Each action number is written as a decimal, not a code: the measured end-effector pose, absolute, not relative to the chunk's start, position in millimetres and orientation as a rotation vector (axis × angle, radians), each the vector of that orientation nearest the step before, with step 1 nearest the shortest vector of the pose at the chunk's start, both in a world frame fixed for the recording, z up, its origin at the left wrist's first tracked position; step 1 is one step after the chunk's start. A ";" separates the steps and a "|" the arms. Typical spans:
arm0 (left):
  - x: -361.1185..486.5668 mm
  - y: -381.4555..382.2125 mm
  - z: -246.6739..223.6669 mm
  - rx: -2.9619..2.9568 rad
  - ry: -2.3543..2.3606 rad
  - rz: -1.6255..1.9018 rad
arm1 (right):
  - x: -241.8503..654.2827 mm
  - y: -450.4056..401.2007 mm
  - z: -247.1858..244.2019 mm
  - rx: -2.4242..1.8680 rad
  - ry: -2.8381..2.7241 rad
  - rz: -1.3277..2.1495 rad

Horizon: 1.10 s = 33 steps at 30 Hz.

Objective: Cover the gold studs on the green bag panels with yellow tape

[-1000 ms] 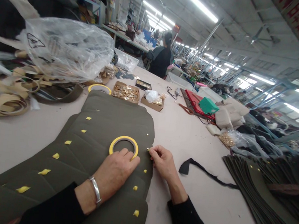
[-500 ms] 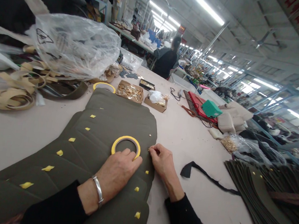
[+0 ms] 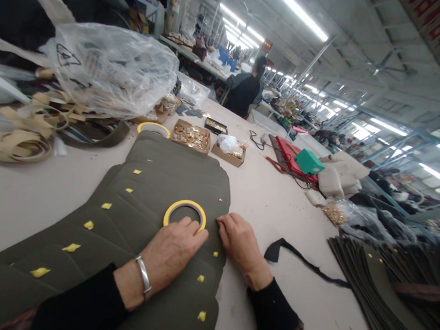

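My left hand point(image 3: 175, 251) is closed on a roll of yellow tape point(image 3: 167, 216), its fingers over the near rim. The roll rests over overlapping dark olive panels point(image 3: 172, 176) on the table. At the panels' right edge is my right hand point(image 3: 240, 242), its fingers pressed together; whatever lies under the fingertips is hidden. Just beyond them, a tiny shiny fitting point(image 3: 220, 200) sits on the top panel. Small yellow tape pieces point(image 3: 72, 248) dot the left side of the panels, and a few more, such as one yellow piece point(image 3: 201, 278), run down the right side.
Behind the panels are another yellow tape roll point(image 3: 153, 126) and a box of gold-coloured hardware point(image 3: 191, 135). A clear plastic bag point(image 3: 112, 71) and coiled strips point(image 3: 23, 143) lie left. To the right are a black fabric strip point(image 3: 304, 261) and stacked olive pieces point(image 3: 363, 298). A person point(image 3: 245, 89) is farther back.
My right fingertips have pressed closer to the panel edge, and the small bit seen at them before is now covered. The left hand and tape roll have hardly moved.
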<state>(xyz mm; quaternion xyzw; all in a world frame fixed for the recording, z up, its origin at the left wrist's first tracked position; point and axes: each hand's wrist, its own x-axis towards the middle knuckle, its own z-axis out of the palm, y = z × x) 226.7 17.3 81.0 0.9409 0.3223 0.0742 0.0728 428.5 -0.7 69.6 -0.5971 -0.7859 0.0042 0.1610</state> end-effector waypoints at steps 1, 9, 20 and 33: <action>225.9 18.8 80.3 2.845 0.969 0.233 | 426.2 2.9 71.3 -1.795 -2.211 0.050; 216.9 30.7 82.2 2.899 0.959 0.280 | 421.7 6.0 79.4 -2.079 -1.775 0.437; 208.9 32.3 86.5 2.602 0.724 0.795 | 409.8 -43.3 98.9 -1.752 -1.733 0.641; 216.7 17.4 80.1 2.608 0.748 0.874 | 392.3 -40.2 92.1 -1.284 -1.921 0.154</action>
